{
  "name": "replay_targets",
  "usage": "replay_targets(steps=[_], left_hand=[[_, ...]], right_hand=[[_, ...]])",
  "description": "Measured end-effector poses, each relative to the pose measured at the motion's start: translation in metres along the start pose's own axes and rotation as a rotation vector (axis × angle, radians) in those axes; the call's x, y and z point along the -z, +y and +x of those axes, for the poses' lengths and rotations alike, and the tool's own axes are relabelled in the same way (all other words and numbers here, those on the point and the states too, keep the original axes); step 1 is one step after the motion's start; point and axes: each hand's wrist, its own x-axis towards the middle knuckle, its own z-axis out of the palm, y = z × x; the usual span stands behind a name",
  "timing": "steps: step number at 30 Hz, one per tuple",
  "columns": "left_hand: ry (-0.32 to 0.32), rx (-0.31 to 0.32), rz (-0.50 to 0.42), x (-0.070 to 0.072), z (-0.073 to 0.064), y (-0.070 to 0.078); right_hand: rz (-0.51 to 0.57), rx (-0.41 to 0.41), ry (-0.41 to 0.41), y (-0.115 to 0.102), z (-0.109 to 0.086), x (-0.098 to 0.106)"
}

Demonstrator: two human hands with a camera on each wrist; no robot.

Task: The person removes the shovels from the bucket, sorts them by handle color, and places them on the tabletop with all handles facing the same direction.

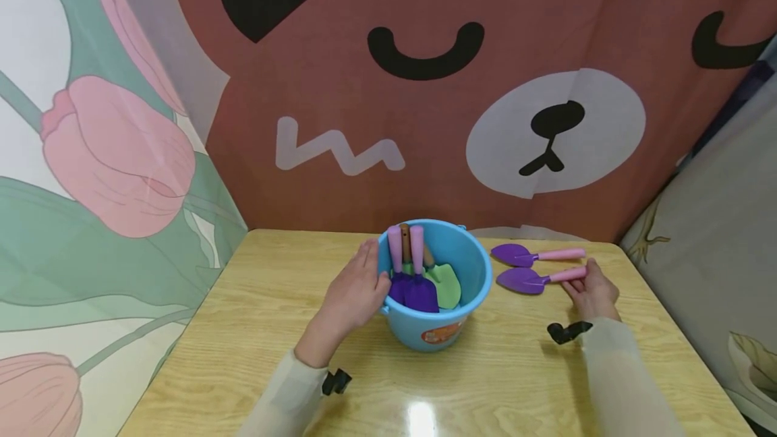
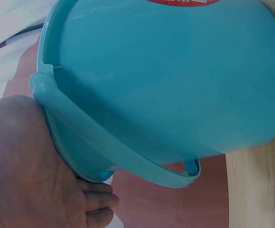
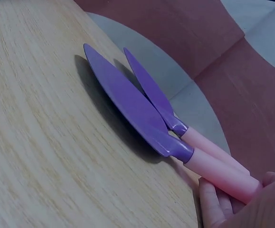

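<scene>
A light blue bucket stands upright on the table, its handle hanging down the side. My left hand lies against the left of its rim, fingers fairly straight along the outside. Inside lean two purple shovels with pink handles and a green-bladed shovel; brown handles show behind. To the right, my right hand pinches the pink handle end of a purple trowel, fingers under it in the right wrist view. A matching purple trowel lies just behind it.
The light wooden table ends at the back against a brown bear-print curtain. A tulip-print cloth hangs along the left, and a grey cloth borders the right side.
</scene>
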Motion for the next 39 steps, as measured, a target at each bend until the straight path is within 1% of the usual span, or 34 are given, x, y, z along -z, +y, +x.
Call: replay_targets(steps=[4,7,11,17,23,27,33,39], left_hand=[[-0.007,0.004,0.000,-0.001,-0.001,0.000],[-0.005,0.004,-0.003,-0.001,-0.001,0.000],[0.000,0.002,-0.001,-0.001,-0.002,0.000],[-0.007,0.002,0.007,0.000,-0.002,0.000],[-0.004,-0.008,0.002,0.001,-0.001,0.001],[-0.002,-0.008,0.000,0.000,-0.001,0.000],[-0.017,0.004,-0.008,0.000,-0.002,0.001],[-0.013,0.003,-0.006,-0.002,-0.002,0.000]], right_hand=[[-0.055,0.009,0.005,0.001,0.000,0.001],[-0.074,0.023,0.004,0.001,0.000,0.002],[-0.067,0.034,0.006,-0.001,0.002,0.001],[-0.094,0.058,0.027,-0.003,-0.001,0.000],[-0.087,0.076,0.051,-0.004,-0.003,-0.001],[-0.095,0.101,0.079,-0.004,0.001,-0.001],[-0.113,0.135,0.114,-0.005,0.007,0.000],[-0.182,0.164,0.134,-0.006,0.011,0.004]])
